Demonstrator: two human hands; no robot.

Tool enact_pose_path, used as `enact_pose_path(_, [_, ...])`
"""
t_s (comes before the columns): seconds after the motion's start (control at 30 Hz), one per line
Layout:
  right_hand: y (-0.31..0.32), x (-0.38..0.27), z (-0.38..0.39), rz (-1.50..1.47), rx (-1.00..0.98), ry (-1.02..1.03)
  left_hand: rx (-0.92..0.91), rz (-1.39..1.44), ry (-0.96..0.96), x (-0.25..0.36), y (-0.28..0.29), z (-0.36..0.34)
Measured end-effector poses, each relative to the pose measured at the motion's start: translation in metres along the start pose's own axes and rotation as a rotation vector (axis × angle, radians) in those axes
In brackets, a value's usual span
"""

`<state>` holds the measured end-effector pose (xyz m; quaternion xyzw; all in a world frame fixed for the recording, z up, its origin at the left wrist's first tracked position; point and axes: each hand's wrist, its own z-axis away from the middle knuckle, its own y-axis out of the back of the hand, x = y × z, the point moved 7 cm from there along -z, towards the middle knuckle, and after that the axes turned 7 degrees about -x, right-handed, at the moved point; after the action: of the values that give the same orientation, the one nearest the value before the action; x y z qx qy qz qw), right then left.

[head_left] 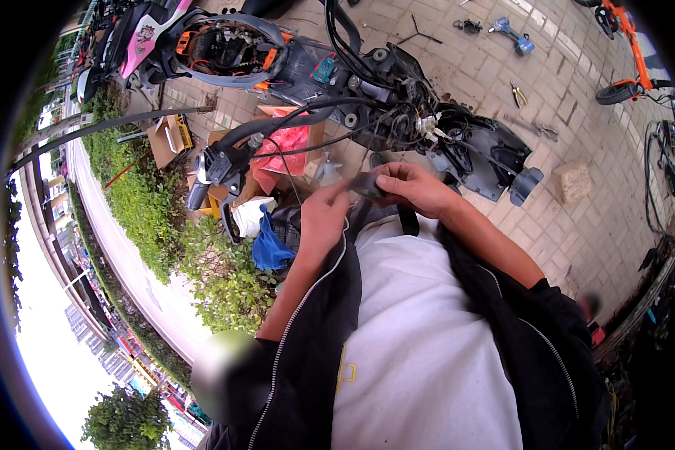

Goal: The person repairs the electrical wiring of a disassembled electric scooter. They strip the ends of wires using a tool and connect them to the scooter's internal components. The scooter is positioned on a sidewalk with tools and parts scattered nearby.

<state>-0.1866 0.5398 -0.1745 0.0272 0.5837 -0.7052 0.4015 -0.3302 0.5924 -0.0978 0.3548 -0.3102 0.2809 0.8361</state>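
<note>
My right hand [416, 187] pinches a small dark, flat piece [366, 185] between thumb and fingers, just in front of my chest. My left hand [324, 214] has its fingers closed at the left end of the same piece, though its fingertips are hard to make out. Just beyond my hands stands a partly stripped scooter [375, 90], with bare wiring [427, 124], black cables, an open seat compartment [232, 52] and a handlebar [221, 165] angled toward me on the left. A dark plastic front panel [487, 154] lies to the right of my hands.
A blue cordless drill [514, 37], pliers [517, 94], a wrench [532, 127] and a stone block [571, 181] lie on the paving. An orange bicycle [630, 52] stands at upper right. Cardboard [165, 142], red plastic [285, 142], a blue bag [270, 247] and shrubs [142, 210] are left.
</note>
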Motion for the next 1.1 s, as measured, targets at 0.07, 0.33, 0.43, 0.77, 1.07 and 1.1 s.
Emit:
enact_pose_path(0.07, [-0.008, -0.010, 0.003, -0.045, -0.048, 0.011, 0.043, -0.116, -0.065, 0.006, 0.001, 0.002])
enact_pose_path(0.33, [-0.015, -0.029, -0.013, 0.102, 0.021, 0.029, 0.146, -0.165, -0.192, 0.012, 0.002, 0.009])
enact_pose_path(0.43, [-0.020, -0.040, -0.021, 0.312, 0.153, 0.052, 0.150, -0.192, -0.116, 0.009, -0.004, 0.008])
enact_pose_path(0.77, [-0.001, -0.019, -0.007, 0.669, 0.284, 0.085, 0.096, 0.314, 0.158, -0.020, -0.006, -0.015])
enact_pose_path(1.07, [0.005, 0.027, -0.032, 0.303, -0.025, -0.026, -0.004, 0.490, 0.280, -0.027, -0.006, -0.022])
enact_pose_path(1.1, [0.007, 0.027, -0.034, 0.340, -0.004, -0.021, 0.025, 0.391, 0.254, -0.023, -0.003, -0.022])
